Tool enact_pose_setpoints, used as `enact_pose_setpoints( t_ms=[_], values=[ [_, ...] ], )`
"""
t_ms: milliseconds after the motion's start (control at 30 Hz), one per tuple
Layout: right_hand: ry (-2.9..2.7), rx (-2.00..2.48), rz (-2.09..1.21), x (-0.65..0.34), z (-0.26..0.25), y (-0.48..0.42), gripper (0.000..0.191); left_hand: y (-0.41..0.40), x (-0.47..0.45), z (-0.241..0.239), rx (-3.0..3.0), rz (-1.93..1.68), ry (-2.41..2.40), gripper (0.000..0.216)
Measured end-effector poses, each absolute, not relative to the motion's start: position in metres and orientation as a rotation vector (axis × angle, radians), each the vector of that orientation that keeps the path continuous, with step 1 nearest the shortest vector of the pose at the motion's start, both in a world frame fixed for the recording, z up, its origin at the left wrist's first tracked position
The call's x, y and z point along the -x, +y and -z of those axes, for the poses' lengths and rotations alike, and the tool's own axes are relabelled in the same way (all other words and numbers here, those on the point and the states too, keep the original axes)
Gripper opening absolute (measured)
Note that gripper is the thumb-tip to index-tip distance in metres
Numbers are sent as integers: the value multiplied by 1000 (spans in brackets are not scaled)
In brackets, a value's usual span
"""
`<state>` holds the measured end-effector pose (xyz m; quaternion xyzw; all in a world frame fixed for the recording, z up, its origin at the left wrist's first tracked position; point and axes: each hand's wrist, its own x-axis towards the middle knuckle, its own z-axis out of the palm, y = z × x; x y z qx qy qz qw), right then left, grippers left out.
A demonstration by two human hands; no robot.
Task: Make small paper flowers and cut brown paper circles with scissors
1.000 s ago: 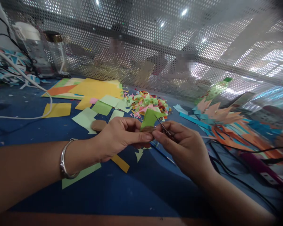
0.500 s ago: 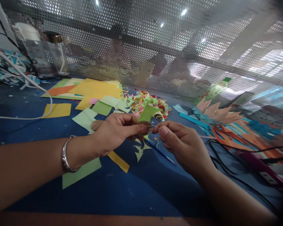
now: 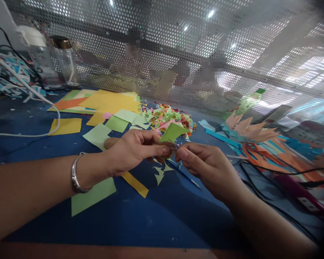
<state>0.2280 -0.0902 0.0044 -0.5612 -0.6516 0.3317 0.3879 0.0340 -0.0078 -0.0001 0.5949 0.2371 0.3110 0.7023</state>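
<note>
My left hand [image 3: 133, 151], with a silver bangle on the wrist, pinches a folded green paper piece [image 3: 172, 132] between thumb and fingers above the blue table [image 3: 151, 216]. My right hand [image 3: 205, 165] is closed around small scissors [image 3: 175, 145], whose thin blades meet the lower edge of the green paper. Only the blade tips show; the handles are hidden in my fingers. Small green cut-off scraps [image 3: 160, 173] lie on the table just under the hands.
A heap of coloured paper clippings [image 3: 167, 117] lies behind the hands. Yellow and green sheets [image 3: 108, 102] spread at left. Orange and blue cut shapes [image 3: 259, 140] and black cables [image 3: 272, 180] sit at right. A pen [image 3: 183, 174] lies below. Perforated screen [image 3: 178, 54] behind.
My right hand has turned and closed in, bringing the scissor blades down against the green paper's lower edge. The paper tilted slightly to the right. More small green scraps lie under the hands.
</note>
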Motion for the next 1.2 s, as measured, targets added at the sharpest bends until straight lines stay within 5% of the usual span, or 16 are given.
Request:
enact_pose_setpoints(
  t_ms=[1200],
  values=[
    [-1720,1415,-833,-230,-8,-93,44,-5,-33,2,-1399,-679,434,22]
  ],
)
